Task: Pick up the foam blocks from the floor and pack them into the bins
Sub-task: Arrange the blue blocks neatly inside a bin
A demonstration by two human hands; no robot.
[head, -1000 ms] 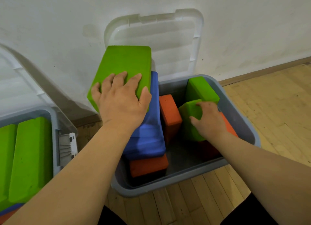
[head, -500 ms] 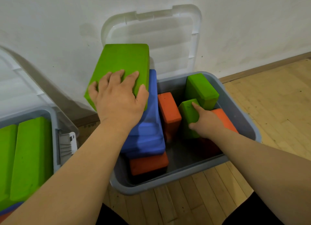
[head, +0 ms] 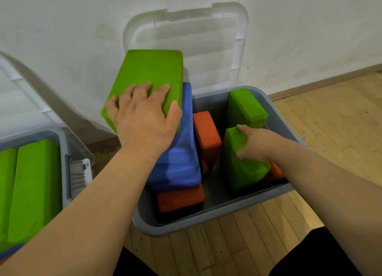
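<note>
Foam blocks (head: pixel 206 135): at the left edge of the grey bin (head: pixel 217 215) my left hand (head: pixel 144 118), fingers spread, presses the top green block (head: pixel 148 75) on the blue stack (head: pixel 177 162); rightward, my right hand (head: pixel 253 145) grips the upright green block (head: pixel 241 172). Lifting off could topple that tall stack.

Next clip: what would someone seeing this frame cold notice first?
First, the left hand spread flat on a large green block, which lies tilted on a blue block in the left part of the grey bin. Next, the right hand reaching into that bin and gripping the top of an upright green block. At far left, a second bin holds more green blocks.
</note>
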